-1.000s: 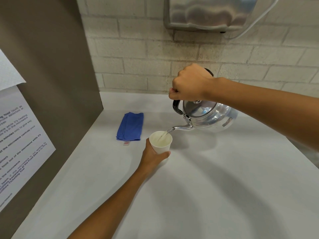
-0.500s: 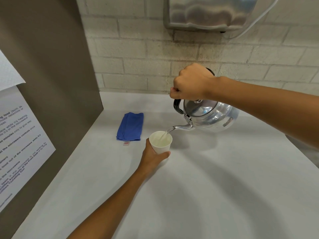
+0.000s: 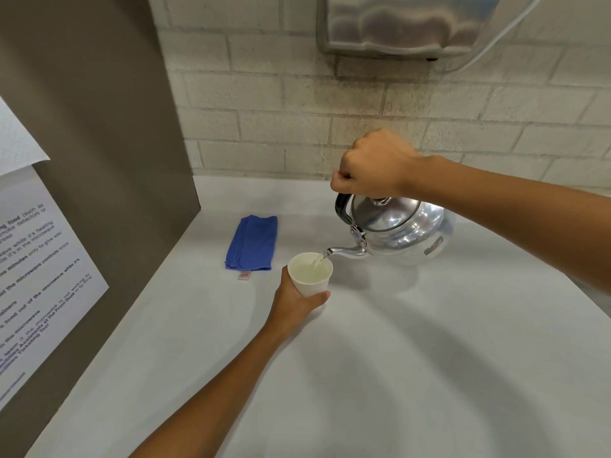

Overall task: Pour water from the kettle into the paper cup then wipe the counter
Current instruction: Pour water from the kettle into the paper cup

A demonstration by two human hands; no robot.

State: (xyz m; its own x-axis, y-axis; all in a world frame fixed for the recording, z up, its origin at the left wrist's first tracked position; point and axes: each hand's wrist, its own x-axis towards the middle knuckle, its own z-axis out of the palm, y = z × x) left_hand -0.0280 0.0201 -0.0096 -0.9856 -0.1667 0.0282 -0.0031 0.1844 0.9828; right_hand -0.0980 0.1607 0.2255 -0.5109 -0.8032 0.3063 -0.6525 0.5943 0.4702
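Kettle [image 3: 401, 231] shifted right slightly; water seemingly filling paper cup [image 3: 310, 276].

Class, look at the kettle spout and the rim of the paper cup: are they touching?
Cannot tell. In the head view the spout tip overlaps the cup rim's far edge, so neither a gap nor contact shows plainly.

One kettle [image 3: 401, 231], one paper cup [image 3: 310, 274], one blue cloth [image 3: 253, 242], two hands.

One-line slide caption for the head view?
Right hand tips the kettle, pouring water into a paper cup steadied by the left hand.
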